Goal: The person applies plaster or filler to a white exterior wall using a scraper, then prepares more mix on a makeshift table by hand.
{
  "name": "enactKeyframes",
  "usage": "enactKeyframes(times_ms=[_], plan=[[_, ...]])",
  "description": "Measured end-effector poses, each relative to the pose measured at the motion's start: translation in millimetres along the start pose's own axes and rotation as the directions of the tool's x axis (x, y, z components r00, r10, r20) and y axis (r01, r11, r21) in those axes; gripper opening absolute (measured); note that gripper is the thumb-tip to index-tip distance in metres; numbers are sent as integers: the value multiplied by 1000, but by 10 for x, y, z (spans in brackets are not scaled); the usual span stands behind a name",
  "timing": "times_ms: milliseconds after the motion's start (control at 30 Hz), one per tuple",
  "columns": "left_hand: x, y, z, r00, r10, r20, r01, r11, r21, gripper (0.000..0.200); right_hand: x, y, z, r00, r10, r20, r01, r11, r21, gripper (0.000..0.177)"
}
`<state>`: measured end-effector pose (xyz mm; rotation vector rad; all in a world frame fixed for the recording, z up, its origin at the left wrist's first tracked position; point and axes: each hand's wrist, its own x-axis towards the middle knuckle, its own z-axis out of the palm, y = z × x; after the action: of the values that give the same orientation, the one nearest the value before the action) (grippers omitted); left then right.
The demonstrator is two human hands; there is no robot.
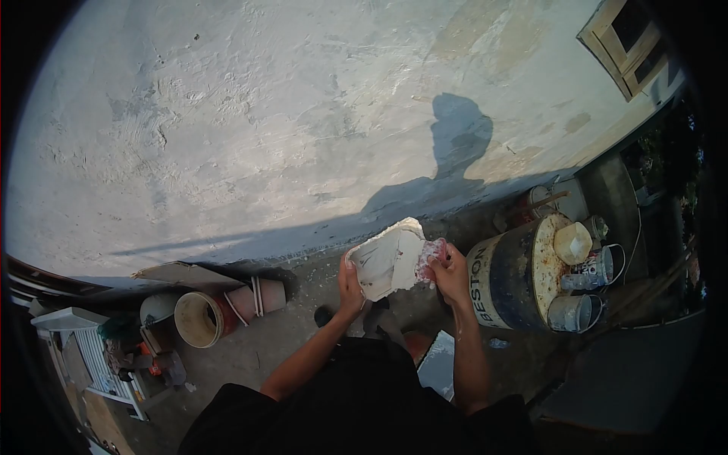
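A shallow white tray (383,262), its inside smeared with white paste, is held in front of my body. My left hand (350,288) grips its left edge with the fingers wrapped round it. At the tray's right side, my right hand (449,271) is closed on a pink and white crumpled cloth (430,262), which touches the tray's rim. White smears show on my right forearm. Beyond the tray stands a rough, pale plastered wall (265,136) with a shadow cast across it.
A large drum (504,273) at the right carries small paint-stained cans (570,312). Buckets (201,318) lie on the left floor beside a white slatted rack (95,364). A pale flat panel (437,368) is near my legs; a wooden frame (626,45) is upper right.
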<state>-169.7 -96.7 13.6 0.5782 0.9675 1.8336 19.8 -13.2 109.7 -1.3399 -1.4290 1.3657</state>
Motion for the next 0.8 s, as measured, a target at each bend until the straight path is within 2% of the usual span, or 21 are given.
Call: enactKeyframes(times_ms=[67,167,267,367,567,700,800], plan=[[2,40,14,999,48,21,-50,995,83,42,24,-14,-2,1000,18,9,-18,1000,22,23],[18,137,44,991,114,63,-123,978,168,42,46,-71,-3,998,69,5,-69,997,16,15],[13,138,62,989,136,67,-146,971,188,42,52,-100,-9,988,153,31,-156,979,129,16],[-3,124,59,987,150,59,-159,963,219,42,71,-11,-25,981,190,43,-194,959,208,24],[-13,85,15,997,64,45,-70,983,168,43,55,-20,-58,995,70,75,-65,996,-67,22],[-10,76,15,998,52,46,-58,988,141,43,49,-55,-56,990,131,59,-137,984,114,23],[14,74,24,989,131,75,-145,964,221,43,50,-36,-9,975,216,46,-221,953,205,23]])
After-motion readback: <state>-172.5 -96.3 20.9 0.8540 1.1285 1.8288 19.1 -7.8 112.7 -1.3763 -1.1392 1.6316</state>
